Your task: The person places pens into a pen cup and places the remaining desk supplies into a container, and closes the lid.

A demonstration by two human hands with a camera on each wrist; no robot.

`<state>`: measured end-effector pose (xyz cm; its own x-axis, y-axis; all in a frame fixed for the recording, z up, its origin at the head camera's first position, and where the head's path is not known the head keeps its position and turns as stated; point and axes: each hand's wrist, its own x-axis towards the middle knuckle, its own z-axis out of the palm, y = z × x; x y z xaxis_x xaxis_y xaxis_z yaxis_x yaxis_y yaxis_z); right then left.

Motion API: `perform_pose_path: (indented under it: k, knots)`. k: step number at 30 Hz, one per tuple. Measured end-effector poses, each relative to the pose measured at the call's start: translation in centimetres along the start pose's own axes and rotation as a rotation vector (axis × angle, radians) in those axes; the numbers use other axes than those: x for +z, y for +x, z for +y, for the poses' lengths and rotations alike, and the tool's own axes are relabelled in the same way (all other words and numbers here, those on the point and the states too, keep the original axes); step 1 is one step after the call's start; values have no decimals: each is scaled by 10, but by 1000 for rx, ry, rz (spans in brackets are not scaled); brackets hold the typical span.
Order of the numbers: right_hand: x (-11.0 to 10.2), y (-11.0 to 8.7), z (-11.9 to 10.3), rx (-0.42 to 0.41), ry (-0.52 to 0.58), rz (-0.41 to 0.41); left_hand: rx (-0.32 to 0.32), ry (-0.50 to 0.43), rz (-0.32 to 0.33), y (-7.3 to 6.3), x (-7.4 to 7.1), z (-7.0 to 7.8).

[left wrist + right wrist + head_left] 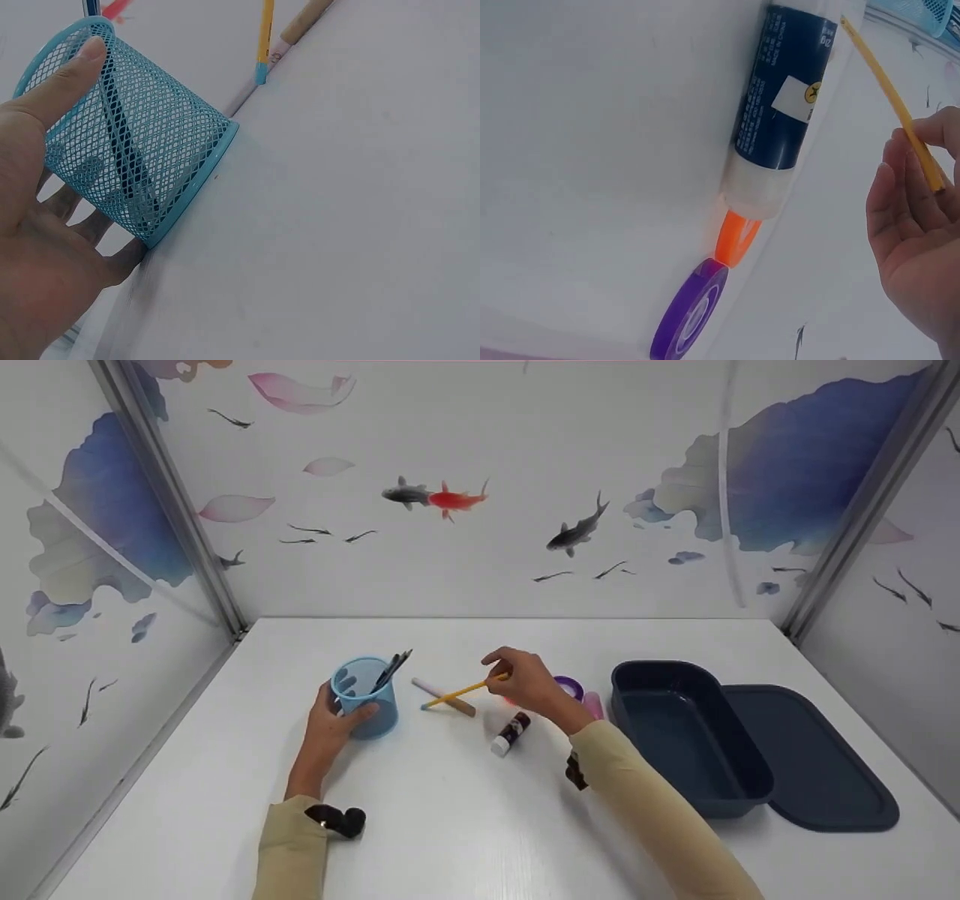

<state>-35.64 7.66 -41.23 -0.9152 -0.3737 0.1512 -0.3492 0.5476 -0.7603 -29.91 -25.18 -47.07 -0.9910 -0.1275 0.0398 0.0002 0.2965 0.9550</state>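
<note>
My left hand [328, 731] grips a light blue mesh pen cup [379, 712], thumb on the near side and fingers around the other side. The cup's base is close over the table in the left wrist view. Several dark pencils [391, 670] lean inside it. My right hand [529, 682] pinches a yellow pencil [457, 692] by one end, and its blue end points left toward the cup. Under the pencil lies a pale stick with a brown end [463, 706], overlapped by it in the head view. Nearer to me is a dark-labelled glue stick [784, 90] with a white cap.
A purple tape roll [676, 322] and an orange ring-like piece [733, 238] lie beyond the glue stick. Beside my right wrist is a pink object [593, 705]. To the right stands a dark blue bin [690, 802], next to its flat lid [817, 765]. Printed panels enclose the table.
</note>
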Motion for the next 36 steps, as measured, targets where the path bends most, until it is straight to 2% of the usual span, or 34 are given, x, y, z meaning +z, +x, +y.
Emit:
perform_pose_path:
  k: [5,10,14,17,22,26,36]
  knots:
    - [1,-3,-3,-20,146,88,-13,3,0,-1,0,1]
    - [5,-6,-7,-21,316,135,-17,0,1,-1,-1,3]
    - [9,-9,-16,-44,476,169,-18,3,5,2,-1,2]
    - [12,-13,-26,-65,555,193,-26,17,5,2,-1,2]
    - [15,-17,-44,-119,635,234,-48,30,7,2,0,3]
    - [17,-21,-59,-166,708,293,-42,29,10,3,0,4]
    - [20,-23,-84,-179,778,393,-24,13,6,1,0,1]
